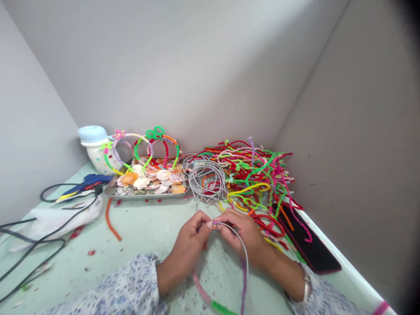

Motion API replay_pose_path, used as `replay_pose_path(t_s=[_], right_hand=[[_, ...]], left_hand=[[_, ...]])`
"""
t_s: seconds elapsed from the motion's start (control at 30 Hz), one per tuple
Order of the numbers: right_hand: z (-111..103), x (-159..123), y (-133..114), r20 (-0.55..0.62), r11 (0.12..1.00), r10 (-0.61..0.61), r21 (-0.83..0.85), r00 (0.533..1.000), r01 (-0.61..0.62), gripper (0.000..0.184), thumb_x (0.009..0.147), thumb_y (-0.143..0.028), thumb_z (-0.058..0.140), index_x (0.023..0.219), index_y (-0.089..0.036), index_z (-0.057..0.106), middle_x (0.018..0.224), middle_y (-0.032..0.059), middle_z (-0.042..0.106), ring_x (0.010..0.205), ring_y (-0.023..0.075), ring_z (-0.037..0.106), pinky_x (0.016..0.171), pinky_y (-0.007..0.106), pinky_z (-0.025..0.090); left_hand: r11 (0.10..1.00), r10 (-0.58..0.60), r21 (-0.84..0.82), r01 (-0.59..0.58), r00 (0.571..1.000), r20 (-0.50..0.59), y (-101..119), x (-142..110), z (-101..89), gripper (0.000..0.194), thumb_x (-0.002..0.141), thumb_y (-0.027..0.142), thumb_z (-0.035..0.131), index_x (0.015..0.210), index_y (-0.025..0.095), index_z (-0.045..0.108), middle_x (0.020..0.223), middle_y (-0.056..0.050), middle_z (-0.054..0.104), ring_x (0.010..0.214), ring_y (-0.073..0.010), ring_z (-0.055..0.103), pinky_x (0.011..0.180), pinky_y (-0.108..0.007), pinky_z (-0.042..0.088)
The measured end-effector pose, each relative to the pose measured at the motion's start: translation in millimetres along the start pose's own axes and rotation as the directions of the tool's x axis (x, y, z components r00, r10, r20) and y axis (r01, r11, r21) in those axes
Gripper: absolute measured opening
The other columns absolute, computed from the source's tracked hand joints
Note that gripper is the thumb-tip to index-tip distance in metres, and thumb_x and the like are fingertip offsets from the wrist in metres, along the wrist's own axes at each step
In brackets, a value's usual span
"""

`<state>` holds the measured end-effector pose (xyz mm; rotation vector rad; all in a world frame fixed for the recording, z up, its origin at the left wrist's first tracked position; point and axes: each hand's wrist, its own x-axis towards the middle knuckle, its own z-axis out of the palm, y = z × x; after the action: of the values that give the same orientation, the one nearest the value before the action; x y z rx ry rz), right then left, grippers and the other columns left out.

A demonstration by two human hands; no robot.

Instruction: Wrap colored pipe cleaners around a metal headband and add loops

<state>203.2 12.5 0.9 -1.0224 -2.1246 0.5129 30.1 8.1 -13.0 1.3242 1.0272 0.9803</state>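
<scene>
My left hand (188,245) and my right hand (246,238) meet near the middle of the table, fingertips almost touching. Both pinch a grey wire hoop (244,251) whose bare side curves down past my right hand. Pink and green fuzzy pipe cleaner (223,308) covers the lower left part of the hoop. A purple pipe cleaner (243,286) hangs below my right hand, and a bit of purple shows at its fingertips. My fingers hide much of the pinched spot. Just beyond my hands lie coils of grey wire (206,177) and a heap of coloured pipe cleaners (259,168).
A metal tray (147,197) holds shells (162,175), with several wrapped headbands (178,153) standing there. A white cup with a blue lid (95,151), a blue-handled tool (85,181), a plastic bag (59,223) and black cables (36,240) are left. A dark phone-like slab (315,247) lies right.
</scene>
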Motion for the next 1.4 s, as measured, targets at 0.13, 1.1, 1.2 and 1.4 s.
replay_pose_path(t_s=[0.13, 1.1, 1.2, 1.4], right_hand=[[-2.3, 1.2, 1.9, 0.005, 0.995, -0.085, -0.059, 0.996, 0.085, 0.020, 0.085, -0.011, 0.049, 0.097, -0.020, 0.063, 0.080, 0.0041, 0.061, 0.075, 0.0166, 0.056, 0.067, 0.028, 0.043], [-15.3, 2.7, 4.5, 0.165, 0.804, -0.356, -0.447, 0.920, 0.392, 0.022, 0.093, -0.014, 0.041, 0.097, -0.016, 0.062, 0.071, 0.0036, 0.056, 0.066, 0.0165, 0.050, 0.057, 0.028, 0.036], [-16.4, 4.4, 3.9, 0.146, 0.825, -0.371, -0.401, 0.917, 0.398, 0.021, 0.093, -0.014, 0.042, 0.101, -0.016, 0.062, 0.074, 0.0044, 0.059, 0.068, 0.0168, 0.054, 0.059, 0.028, 0.040], [-25.9, 12.9, 2.1, 0.073, 0.942, -0.165, -0.285, 0.984, 0.179, 0.031, 0.084, -0.009, 0.053, 0.113, -0.021, 0.060, 0.107, 0.0082, 0.061, 0.097, 0.0210, 0.057, 0.081, 0.034, 0.048]], left_hand=[[1.000, -0.009, 0.000, 0.009, 1.000, 0.004, 1.3, -0.2, -0.3, 0.024, 0.085, 0.040, 0.051, 0.075, 0.018, 0.051, 0.050, 0.008, 0.040, 0.045, -0.0087, 0.035, 0.045, -0.020, 0.030], [0.990, -0.088, -0.101, 0.094, 0.994, 0.057, 3.7, 3.5, -3.5, 0.024, 0.080, 0.039, 0.059, 0.073, 0.017, 0.052, 0.048, 0.009, 0.033, 0.040, -0.0061, 0.029, 0.040, -0.019, 0.027], [0.992, -0.080, -0.095, 0.084, 0.996, 0.051, 4.2, 2.9, -3.4, 0.024, 0.080, 0.040, 0.058, 0.073, 0.018, 0.050, 0.048, 0.009, 0.034, 0.040, -0.0064, 0.030, 0.040, -0.019, 0.027], [0.989, -0.097, -0.114, 0.097, 0.995, 0.002, 6.4, 2.3, -2.1, 0.025, 0.080, 0.041, 0.057, 0.075, 0.019, 0.048, 0.048, 0.010, 0.034, 0.041, -0.0066, 0.029, 0.040, -0.019, 0.027]])
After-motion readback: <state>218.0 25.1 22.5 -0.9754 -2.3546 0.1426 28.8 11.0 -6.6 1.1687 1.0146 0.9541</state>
